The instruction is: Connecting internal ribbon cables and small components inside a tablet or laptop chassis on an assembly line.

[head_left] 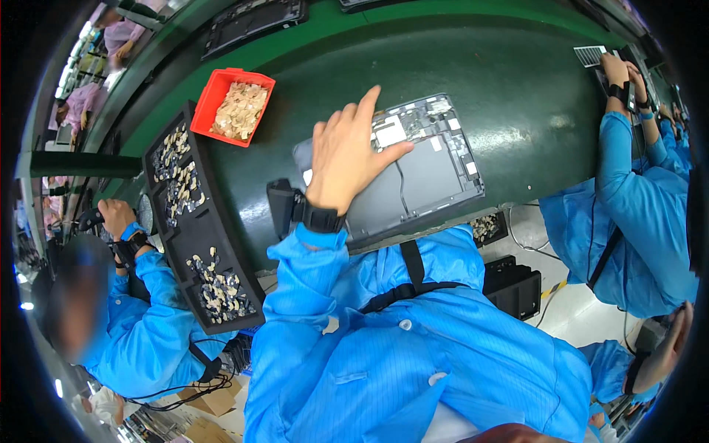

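Observation:
An opened laptop base [384, 196] lies on the green bench in front of me, its circuit board and dark inner panel exposed. My left hand [347, 151] is over its left part, palm down, with thumb and fingers spread and nothing in them. Whether the palm touches the laptop base cannot be made out. Beneath that hand, part of the board and the left side are hidden. Out at the far right rim, away from the bench, my right hand [665, 351] is raised with its fingers stretched out. No object shows in it.
A red bin [213, 100] of small tan pieces stands at the back left. Beside it, a black compartment tray [193, 238] holds many small parts. Co-workers in blue sit left and right; one's hands [620, 71] work at the bench's right end. Black trays [511, 286] stand below the bench.

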The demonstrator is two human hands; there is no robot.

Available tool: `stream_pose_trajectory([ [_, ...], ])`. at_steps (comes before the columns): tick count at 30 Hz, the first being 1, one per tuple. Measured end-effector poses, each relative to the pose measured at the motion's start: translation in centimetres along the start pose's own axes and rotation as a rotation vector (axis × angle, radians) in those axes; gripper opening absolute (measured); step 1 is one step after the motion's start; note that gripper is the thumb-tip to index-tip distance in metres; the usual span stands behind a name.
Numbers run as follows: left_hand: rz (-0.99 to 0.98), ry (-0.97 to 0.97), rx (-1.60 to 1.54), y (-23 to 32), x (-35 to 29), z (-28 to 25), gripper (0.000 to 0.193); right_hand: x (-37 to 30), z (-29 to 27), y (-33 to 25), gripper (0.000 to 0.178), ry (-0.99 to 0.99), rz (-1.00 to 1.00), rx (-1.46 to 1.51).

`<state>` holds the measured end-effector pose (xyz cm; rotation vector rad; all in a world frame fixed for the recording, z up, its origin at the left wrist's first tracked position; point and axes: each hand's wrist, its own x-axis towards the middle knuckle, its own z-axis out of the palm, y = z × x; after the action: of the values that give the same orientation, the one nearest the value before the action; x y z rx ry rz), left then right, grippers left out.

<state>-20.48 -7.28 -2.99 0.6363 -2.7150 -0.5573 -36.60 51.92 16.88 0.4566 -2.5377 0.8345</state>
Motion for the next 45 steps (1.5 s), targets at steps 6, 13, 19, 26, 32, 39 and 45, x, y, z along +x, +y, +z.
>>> stream_pose_trajectory([
  [6, -0.003, -0.064, -0.024, 1.9, -4.9, -1.3, 0.065, -4.1, 22.3, -10.8, 0.015, -0.771, 0.235, 0.678],
  [13, 0.205, 0.035, -0.097, 0.9, -4.1, 1.5, 0.049, -5.1, 37.9, -21.4, 0.018, -0.822, 0.064, 0.788],
  [19, 0.209, 0.054, -0.119, 0.4, -3.4, 2.3, 0.036, -5.2, 40.6, -22.2, 0.017, -0.835, 0.042, 0.788],
  [26, 0.195, 0.105, -0.102, 0.5, -3.3, 2.5, 0.029, -5.4, 41.5, -23.5, 0.015, -0.818, 0.017, 0.739],
  [32, 0.183, 0.144, -0.206, 0.3, -3.7, 2.6, 0.028, -5.5, 40.9, -23.7, 0.015, -0.849, -0.006, 0.689],
  [39, 0.174, 0.112, -0.207, 0.4, -3.5, 2.3, 0.027, -5.3, 40.8, -24.0, 0.015, -0.840, -0.015, 0.631],
  [45, 0.164, 0.114, -0.204, 0.4, -3.5, 2.3, 0.027, -5.1, 41.0, -23.9, 0.015, -0.849, -0.038, 0.606],
])
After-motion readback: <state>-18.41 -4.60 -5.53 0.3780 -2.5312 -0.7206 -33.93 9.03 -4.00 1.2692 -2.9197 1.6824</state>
